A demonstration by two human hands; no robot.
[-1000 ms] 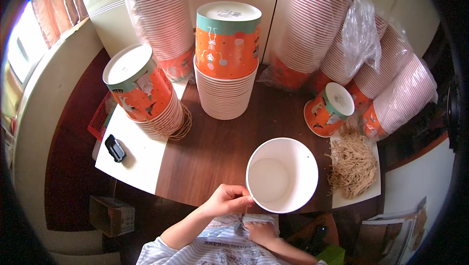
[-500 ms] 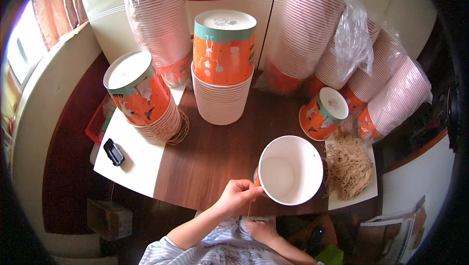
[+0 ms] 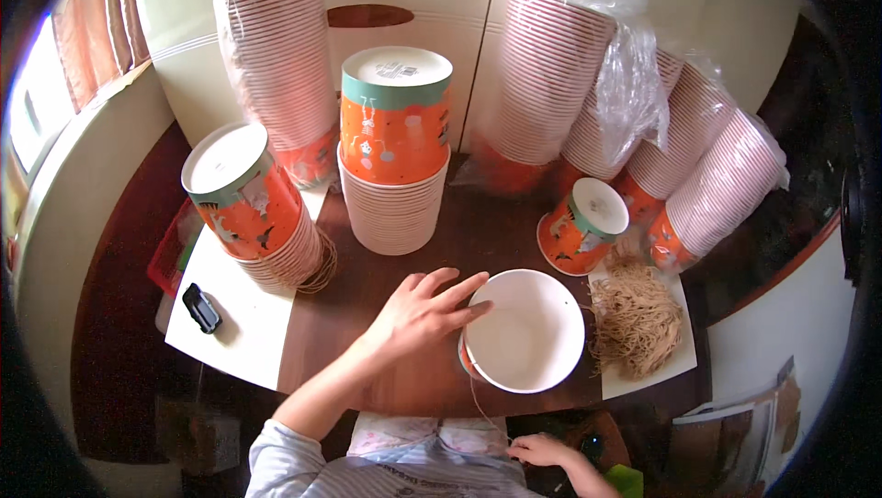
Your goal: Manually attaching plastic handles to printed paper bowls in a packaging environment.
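Note:
A paper bucket (image 3: 533, 342), white inside and orange outside, stands mouth up near the table's front edge. My left hand (image 3: 418, 314) is at its left rim, fingers spread, with the fingertips over the rim's edge. From the bucket's left side a thin string (image 3: 476, 399) runs down past the table edge toward my lap. There my right hand (image 3: 544, 451) is closed in a pinch on the string. Right of the bucket lies a tangled heap of tan strings (image 3: 638, 323) on a white sheet.
An upside-down orange bucket (image 3: 583, 227) stands behind the strings. Bucket stacks stand at the back middle (image 3: 395, 130) and left (image 3: 248, 195), the left one with string loops (image 3: 320, 268) beside it. Plastic-wrapped stacks (image 3: 551, 75) line the back. A small black case (image 3: 201, 309) lies left.
My left hand has loosened its pinch on the bucket's rim and spread its fingers, moving up. My right hand has moved right and lower, the string now stretching to it. The view has shifted slightly.

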